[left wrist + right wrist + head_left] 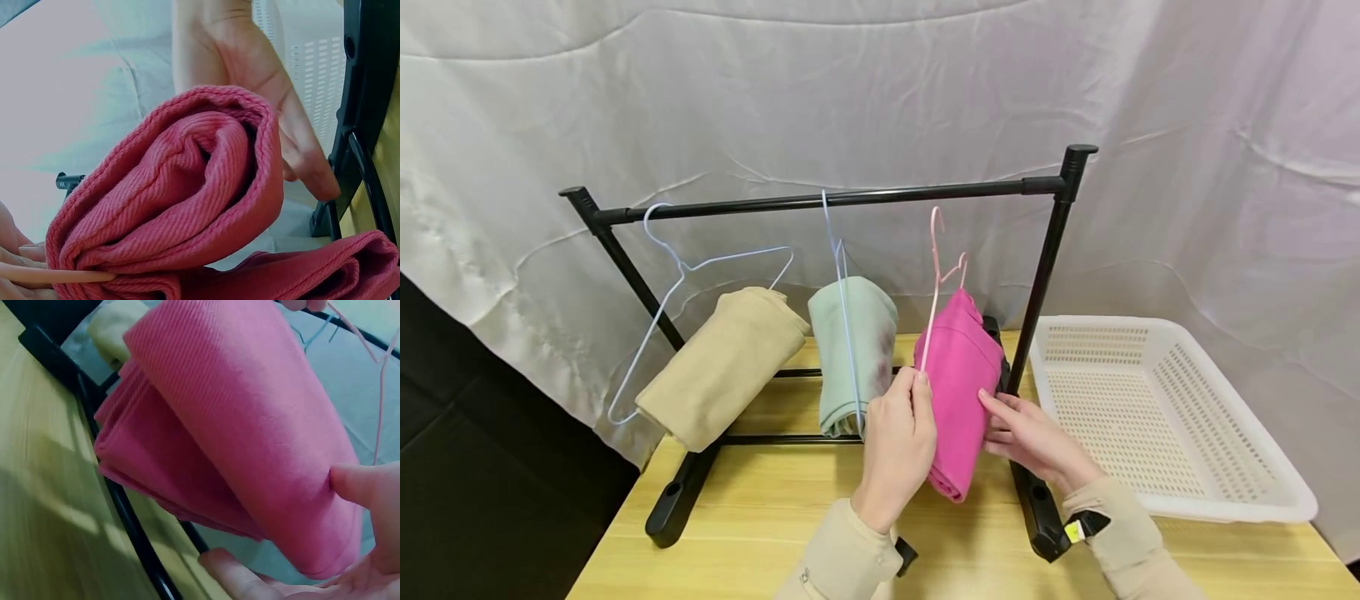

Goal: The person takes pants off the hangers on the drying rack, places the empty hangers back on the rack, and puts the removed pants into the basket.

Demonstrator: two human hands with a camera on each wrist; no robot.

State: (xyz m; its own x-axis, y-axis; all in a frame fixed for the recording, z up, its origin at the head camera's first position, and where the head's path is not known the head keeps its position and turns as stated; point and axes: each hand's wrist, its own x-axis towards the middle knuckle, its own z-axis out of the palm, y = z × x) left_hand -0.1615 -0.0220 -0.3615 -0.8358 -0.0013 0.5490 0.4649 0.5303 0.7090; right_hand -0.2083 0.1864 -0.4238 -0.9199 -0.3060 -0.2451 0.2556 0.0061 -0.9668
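Note:
In the head view my left hand (898,442) pinches the lower end of a pink hanger (935,292). The hanger's hook overlaps the area just below the rack's bar. Folded over this hanger is a bright pink garment (958,375), thick and rolled along its edge, as the left wrist view shows. My right hand (1037,437) is at the garment's right side. In the right wrist view its thumb (353,484) presses into the pink fabric, while the other fingers stretch underneath, spread apart from the thumb.
A black rack (760,205) stands on the wooden table (775,517). From its bar hang a blue hanger (658,312) with a beige folded garment (726,367) and another blue hanger (829,225) with a pale green one (868,333). A white basket (1247,425) sits on the right.

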